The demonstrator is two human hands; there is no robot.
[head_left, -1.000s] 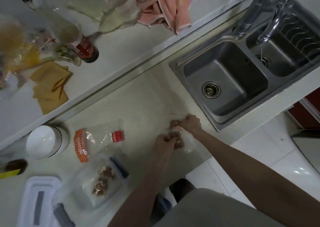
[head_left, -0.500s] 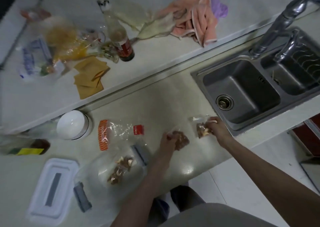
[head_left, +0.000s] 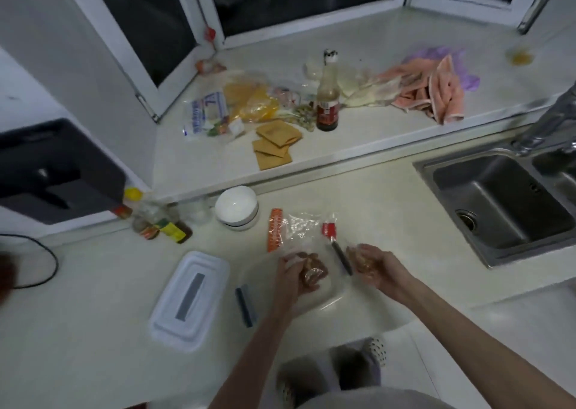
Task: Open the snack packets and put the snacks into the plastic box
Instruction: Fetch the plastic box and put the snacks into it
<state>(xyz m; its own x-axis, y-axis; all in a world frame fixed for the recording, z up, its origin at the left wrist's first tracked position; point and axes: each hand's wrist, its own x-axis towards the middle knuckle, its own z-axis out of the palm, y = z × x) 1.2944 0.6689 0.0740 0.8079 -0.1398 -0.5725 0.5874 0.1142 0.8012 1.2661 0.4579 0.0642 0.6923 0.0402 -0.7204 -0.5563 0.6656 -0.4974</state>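
A clear plastic box (head_left: 335, 299) with dark clips sits on the counter near the front edge. My left hand (head_left: 291, 276) is over the box, shut on a clear snack packet (head_left: 313, 273) with brown snacks in it. My right hand (head_left: 378, 268) is just right of the box, shut on another small packet (head_left: 361, 262) of brown snacks. Behind the box lies an empty clear packet (head_left: 296, 229) with an orange strip and a red label. The box's white lid (head_left: 190, 299) lies to the left.
A white bowl (head_left: 237, 207) stands upside down behind the packet. Small bottles (head_left: 162, 224) stand at the left, a steel sink (head_left: 501, 206) at the right. The raised sill holds a sauce bottle (head_left: 327, 96), bags, brown squares and pink cloths (head_left: 433, 92). A dark appliance (head_left: 56, 171) is far left.
Both hands have moved left from near the sink to the box. They had pulled apart, each with part of the snacks. The left hand now hangs over the box. The view tilted up.
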